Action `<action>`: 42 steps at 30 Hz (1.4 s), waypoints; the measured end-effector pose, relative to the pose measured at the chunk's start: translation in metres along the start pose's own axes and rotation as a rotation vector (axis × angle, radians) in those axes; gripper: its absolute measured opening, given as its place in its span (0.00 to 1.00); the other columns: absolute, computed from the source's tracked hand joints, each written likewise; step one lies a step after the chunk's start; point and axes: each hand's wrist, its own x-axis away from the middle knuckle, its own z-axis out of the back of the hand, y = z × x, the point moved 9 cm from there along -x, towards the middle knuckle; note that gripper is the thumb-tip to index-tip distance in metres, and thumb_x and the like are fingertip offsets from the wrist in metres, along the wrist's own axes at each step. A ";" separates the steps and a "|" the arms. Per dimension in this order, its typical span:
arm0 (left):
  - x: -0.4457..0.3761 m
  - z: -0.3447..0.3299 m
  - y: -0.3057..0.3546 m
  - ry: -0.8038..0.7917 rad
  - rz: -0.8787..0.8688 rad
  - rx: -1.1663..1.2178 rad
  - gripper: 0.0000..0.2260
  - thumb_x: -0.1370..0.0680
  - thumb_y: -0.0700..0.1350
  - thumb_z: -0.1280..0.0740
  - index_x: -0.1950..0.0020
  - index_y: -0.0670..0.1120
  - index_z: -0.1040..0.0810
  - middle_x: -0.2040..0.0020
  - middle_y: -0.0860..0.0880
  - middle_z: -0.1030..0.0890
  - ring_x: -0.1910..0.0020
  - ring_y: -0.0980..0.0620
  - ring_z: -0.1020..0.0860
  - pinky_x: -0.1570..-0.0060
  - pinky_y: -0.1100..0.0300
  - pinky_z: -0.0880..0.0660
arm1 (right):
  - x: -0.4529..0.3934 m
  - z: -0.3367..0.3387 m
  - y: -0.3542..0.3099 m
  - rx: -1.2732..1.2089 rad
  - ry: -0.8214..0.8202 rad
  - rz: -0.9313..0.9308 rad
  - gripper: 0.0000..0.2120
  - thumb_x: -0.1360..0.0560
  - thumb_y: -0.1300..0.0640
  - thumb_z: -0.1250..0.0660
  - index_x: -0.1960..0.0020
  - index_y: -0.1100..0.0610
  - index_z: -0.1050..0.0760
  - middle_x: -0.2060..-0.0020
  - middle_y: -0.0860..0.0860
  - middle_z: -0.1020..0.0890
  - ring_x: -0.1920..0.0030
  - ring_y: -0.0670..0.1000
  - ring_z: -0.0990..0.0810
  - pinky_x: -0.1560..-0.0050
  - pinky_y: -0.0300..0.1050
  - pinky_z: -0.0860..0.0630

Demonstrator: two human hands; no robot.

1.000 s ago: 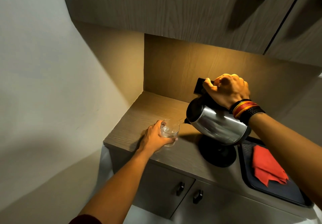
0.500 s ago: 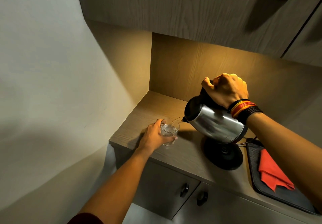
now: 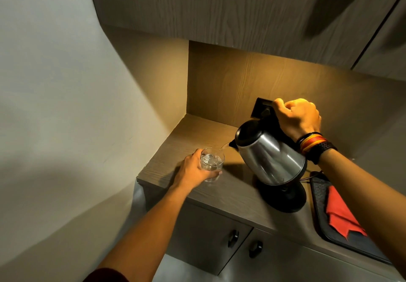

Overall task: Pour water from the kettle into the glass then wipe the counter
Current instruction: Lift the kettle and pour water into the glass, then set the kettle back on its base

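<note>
My right hand (image 3: 297, 117) grips the black handle of a steel kettle (image 3: 271, 157), which is tilted with its spout to the left, lifted just above its black base (image 3: 285, 196). A thin stream of water runs from the spout into a clear glass (image 3: 212, 164) standing on the wooden counter (image 3: 197, 134). My left hand (image 3: 194, 170) is wrapped around the left side of the glass, which is partly filled. A red cloth (image 3: 339, 212) lies on a dark tray (image 3: 320, 194) at the right.
A side wall (image 3: 66, 106) bounds the counter on the left and a wooden back panel (image 3: 252, 79) stands behind it, bearing a black socket (image 3: 260, 106). Upper cabinets (image 3: 219, 7) hang low overhead. Below the counter are cabinet doors with black knobs (image 3: 232, 237).
The kettle keeps pouring in the same tilted pose and the water in the glass has risen a little. Both hands hold their places; the view has shifted slightly.
</note>
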 end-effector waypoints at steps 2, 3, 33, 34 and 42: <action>-0.001 -0.001 -0.001 0.007 0.004 -0.018 0.40 0.41 0.70 0.21 0.35 0.55 0.27 0.42 0.53 0.18 0.48 0.54 0.22 0.56 0.64 0.25 | 0.003 0.002 0.025 -0.104 0.031 -0.113 0.29 0.27 0.40 0.42 0.78 0.60 0.36 0.81 0.51 0.37 0.76 0.54 0.37 0.71 0.46 0.35; -0.001 -0.001 -0.002 0.006 0.008 -0.039 0.41 0.41 0.72 0.22 0.34 0.56 0.27 0.42 0.53 0.18 0.47 0.53 0.21 0.54 0.60 0.22 | 0.005 0.003 0.037 -0.140 0.045 -0.161 0.29 0.27 0.40 0.42 0.77 0.61 0.35 0.81 0.52 0.36 0.75 0.56 0.36 0.71 0.48 0.34; -0.030 0.022 0.074 0.248 -0.257 -0.096 0.35 0.20 0.72 0.56 0.23 0.55 0.31 0.26 0.47 0.24 0.31 0.45 0.23 0.42 0.56 0.29 | 0.075 -0.019 0.241 -0.942 0.162 -0.876 0.19 0.26 0.44 0.38 0.71 0.51 0.37 0.84 0.42 0.35 0.83 0.44 0.36 0.72 0.45 0.39; -0.030 0.022 0.078 0.248 -0.264 -0.094 0.35 0.20 0.72 0.56 0.23 0.55 0.31 0.27 0.47 0.24 0.31 0.45 0.23 0.42 0.56 0.28 | 0.076 -0.020 0.242 -0.979 0.159 -0.885 0.20 0.26 0.45 0.38 0.73 0.50 0.36 0.84 0.42 0.35 0.83 0.44 0.36 0.72 0.45 0.39; -0.031 0.019 0.122 0.224 -0.376 -0.085 0.29 0.16 0.61 0.51 0.21 0.47 0.32 0.23 0.45 0.29 0.24 0.47 0.31 0.27 0.48 0.30 | 0.077 -0.018 0.256 -0.953 0.110 -0.886 0.21 0.33 0.40 0.36 0.78 0.51 0.34 0.82 0.43 0.35 0.74 0.51 0.35 0.68 0.48 0.38</action>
